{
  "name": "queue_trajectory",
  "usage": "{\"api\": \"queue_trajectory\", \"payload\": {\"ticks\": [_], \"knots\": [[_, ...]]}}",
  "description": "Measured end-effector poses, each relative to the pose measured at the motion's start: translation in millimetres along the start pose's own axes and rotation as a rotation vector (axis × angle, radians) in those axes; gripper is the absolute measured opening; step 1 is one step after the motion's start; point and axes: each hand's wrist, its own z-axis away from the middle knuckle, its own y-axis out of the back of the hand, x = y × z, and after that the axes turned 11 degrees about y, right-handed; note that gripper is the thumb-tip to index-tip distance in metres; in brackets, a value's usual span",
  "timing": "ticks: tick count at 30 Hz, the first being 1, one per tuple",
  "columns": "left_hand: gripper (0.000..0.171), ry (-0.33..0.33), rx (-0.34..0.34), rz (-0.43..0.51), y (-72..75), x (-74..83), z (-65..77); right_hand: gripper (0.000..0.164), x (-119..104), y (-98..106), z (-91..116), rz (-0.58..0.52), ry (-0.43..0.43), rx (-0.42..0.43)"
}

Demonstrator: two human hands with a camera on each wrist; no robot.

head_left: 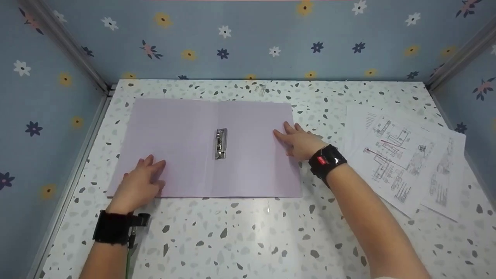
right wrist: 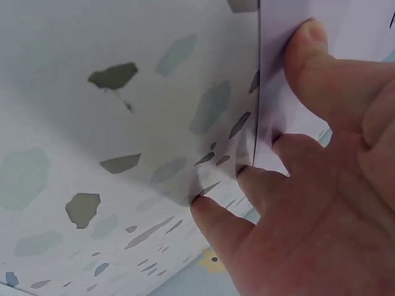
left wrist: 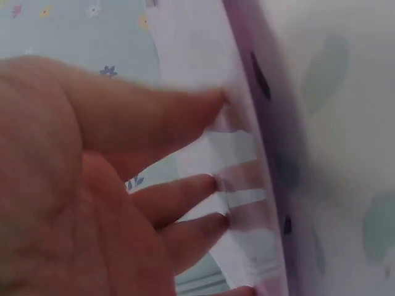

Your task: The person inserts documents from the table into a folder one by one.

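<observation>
A light purple file folder (head_left: pixel 252 174) lies spread flat on the speckled table, a metal clip (head_left: pixel 221 143) fixed near its central fold. My left hand (head_left: pixel 135 188) rests its fingertips on the lower part of the left cover, fingers spread. In the left wrist view those fingers (left wrist: pixel 185 200) touch the glossy cover near its edge. On the right cover's outer edge lies my right hand (head_left: pixel 302 143). The right wrist view shows its thumb (right wrist: pixel 305 52) on the cover, while some fingertips touch the tabletop just beyond the edge.
Several printed sheets (head_left: pixel 403 155) with technical drawings lie overlapping at the table's right side. Flowered blue panels (head_left: pixel 252 38) stand along the back and both sides of the white speckled table (head_left: pixel 232 240). A thin green item (head_left: pixel 128 263) shows beside the left forearm.
</observation>
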Motion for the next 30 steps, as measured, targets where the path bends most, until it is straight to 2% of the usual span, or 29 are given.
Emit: {"api": "queue_trajectory", "payload": {"ticks": [6,11,17,24,30], "knots": [[0.085,-0.02,-0.06,-0.133,0.7,16.1,-8.9,0.078,2,-2,0,0.009,-0.002,0.024],[0.085,-0.038,-0.075,-0.247,5.9,35.5,-16.1,0.078,7,-4,4,0.012,0.001,0.049],[0.089,-0.096,-0.082,-0.348,5.8,59.4,-28.2,0.076,10,-5,8,0.001,0.014,0.066],[0.104,-0.198,-0.126,-0.443,10.1,90.7,-60.4,0.077,10,-6,7,0.031,0.018,0.09],[0.121,-0.276,-0.116,-0.485,10.9,107.7,-90.5,0.068,-1,-4,1,0.208,0.057,0.104]]}}
